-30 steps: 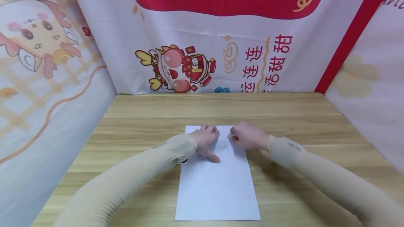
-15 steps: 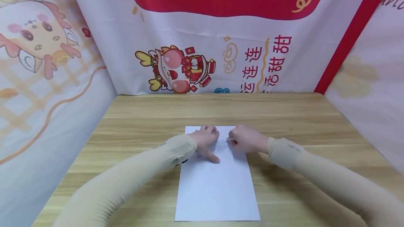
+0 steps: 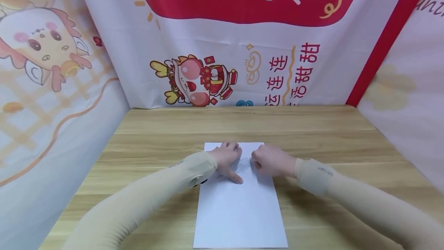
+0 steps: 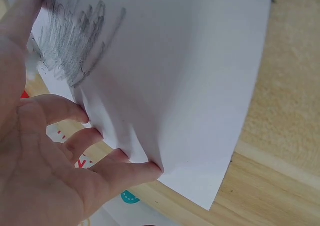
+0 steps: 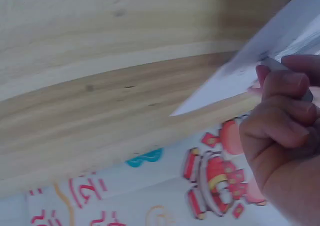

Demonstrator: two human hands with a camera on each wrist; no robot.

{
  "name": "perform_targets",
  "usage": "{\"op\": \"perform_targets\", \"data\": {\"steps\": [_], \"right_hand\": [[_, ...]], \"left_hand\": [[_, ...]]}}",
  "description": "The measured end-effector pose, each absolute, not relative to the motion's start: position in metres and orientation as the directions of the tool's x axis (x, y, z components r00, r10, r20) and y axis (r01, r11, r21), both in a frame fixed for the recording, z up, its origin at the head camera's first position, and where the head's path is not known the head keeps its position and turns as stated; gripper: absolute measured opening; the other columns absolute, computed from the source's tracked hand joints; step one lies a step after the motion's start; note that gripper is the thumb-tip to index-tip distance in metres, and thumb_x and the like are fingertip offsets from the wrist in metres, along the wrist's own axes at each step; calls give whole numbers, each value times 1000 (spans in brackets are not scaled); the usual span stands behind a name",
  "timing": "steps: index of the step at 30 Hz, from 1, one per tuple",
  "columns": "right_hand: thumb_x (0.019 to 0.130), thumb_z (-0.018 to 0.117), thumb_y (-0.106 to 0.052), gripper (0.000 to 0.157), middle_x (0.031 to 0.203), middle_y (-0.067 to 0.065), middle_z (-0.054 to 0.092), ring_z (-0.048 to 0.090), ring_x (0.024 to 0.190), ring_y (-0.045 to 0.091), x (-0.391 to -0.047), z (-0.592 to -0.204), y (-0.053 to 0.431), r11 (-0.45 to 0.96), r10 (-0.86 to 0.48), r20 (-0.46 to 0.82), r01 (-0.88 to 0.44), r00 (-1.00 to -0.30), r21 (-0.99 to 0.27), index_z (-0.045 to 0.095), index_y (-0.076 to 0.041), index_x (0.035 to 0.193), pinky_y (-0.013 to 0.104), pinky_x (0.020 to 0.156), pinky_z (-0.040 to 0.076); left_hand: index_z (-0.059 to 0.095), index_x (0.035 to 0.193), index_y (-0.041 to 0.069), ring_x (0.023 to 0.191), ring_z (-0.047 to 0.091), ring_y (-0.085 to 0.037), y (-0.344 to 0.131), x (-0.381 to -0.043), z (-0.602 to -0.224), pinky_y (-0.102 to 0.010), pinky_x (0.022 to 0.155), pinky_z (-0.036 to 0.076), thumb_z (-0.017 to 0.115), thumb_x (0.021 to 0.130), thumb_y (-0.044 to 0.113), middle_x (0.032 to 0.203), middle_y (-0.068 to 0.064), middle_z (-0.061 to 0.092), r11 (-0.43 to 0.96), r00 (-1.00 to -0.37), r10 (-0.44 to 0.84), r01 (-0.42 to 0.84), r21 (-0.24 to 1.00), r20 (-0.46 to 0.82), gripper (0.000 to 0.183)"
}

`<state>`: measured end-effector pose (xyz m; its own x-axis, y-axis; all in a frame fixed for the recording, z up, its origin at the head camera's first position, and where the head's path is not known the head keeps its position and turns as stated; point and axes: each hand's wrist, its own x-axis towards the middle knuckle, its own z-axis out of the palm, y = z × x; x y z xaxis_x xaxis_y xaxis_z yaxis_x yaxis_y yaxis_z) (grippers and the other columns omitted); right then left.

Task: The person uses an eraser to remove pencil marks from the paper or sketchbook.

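A white sheet of paper (image 3: pixel 239 219) lies lengthwise before me on the wooden table. Grey pencil scribbling (image 4: pixel 75 41) marks its upper part, between my hands. My left hand (image 3: pixel 224 159) rests on the sheet with spread fingers, pressing near the far edge; in the left wrist view the paper wrinkles by its fingertips (image 4: pixel 152 171). At the sheet's upper right, my right hand (image 3: pixel 274 160) pinches a small whitish eraser (image 5: pixel 273 64) with curled fingers, right at the scribbled area. Most of the eraser is hidden inside the fingers.
The wooden table (image 3: pixel 156 126) extends around the sheet on all sides. Behind it hangs a white and red printed cloth (image 3: pixel 208 38), with more printed cloth (image 3: pixel 62 99) at the left and a pale cloth (image 3: pixel 406 126) at the right.
My right hand has shifted slightly right and toward me over the scribbling, still gripping the eraser. The left hand stays in place on the sheet. The head view has tilted up a little.
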<state>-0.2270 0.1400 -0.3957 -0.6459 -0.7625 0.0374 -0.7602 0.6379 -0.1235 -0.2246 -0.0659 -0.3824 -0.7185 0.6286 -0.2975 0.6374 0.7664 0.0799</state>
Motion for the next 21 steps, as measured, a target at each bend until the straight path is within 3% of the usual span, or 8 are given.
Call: {"op": "perform_targets", "data": {"steps": [3,10,16,21], "right_hand": [[81,65,-5,18,56,-8,44,39,48,6,-222,-397,140,606,-788,31,-783,-615,-138,56,-14,68,23,42,33],[82,68,-5,14,59,-6,46,43,50,9,-229,-395,142,693,-713,55,-714,-699,-101,60,-12,72,24,47,38],[81,65,-4,23,55,-9,43,38,47,4,-223,-396,143,627,-767,37,-761,-640,-167,53,-16,66,22,44,34],[84,65,-5,20,56,-6,44,42,48,7,-227,-394,143,696,-701,45,-696,-712,-176,57,-14,69,23,44,36]], "left_hand": [[37,148,4,134,30,-37,-65,-224,-382,-51,100,40,73,73,69,152,-18,29,773,-724,621,629,83,-300,106],[35,150,6,136,28,-36,-65,-226,-386,-51,102,39,73,73,70,154,-16,27,782,-731,609,619,75,-310,107],[38,147,5,134,29,-36,-62,-224,-387,-51,101,40,74,72,69,152,-17,29,775,-726,621,626,89,-297,105],[35,149,4,135,28,-38,-63,-223,-383,-52,102,38,74,73,68,153,-17,28,779,-729,616,619,95,-299,107]]}}
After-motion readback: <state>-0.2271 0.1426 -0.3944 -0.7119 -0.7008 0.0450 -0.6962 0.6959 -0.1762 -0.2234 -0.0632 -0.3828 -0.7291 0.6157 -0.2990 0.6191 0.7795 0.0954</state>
